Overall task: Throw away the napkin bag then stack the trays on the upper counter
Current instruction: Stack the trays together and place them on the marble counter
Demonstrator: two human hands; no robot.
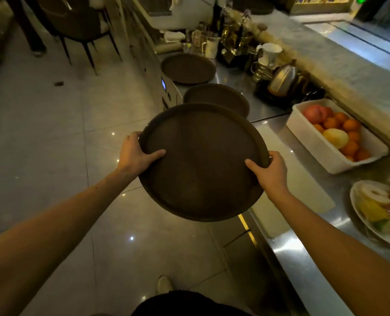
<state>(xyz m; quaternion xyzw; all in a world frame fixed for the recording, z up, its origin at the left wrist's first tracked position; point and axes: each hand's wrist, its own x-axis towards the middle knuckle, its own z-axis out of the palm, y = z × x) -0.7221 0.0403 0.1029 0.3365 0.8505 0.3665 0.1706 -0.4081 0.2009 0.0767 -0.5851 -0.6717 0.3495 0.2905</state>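
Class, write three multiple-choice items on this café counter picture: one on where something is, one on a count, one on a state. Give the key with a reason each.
1. Where is the white plastic tub of fruit?
A. on the steel counter
B. on the floor
C. on a chair

2. How many round dark brown trays show?
A. one
B. three
C. five

3. What state is the nearest tray in?
A. lying on the counter
B. held in the air
C. leaning on a wall

Key: 1 A, it rests on the steel counter. 2 B, one is held and two lie on the counter. 3 B, the left hand and right hand grip its rim.
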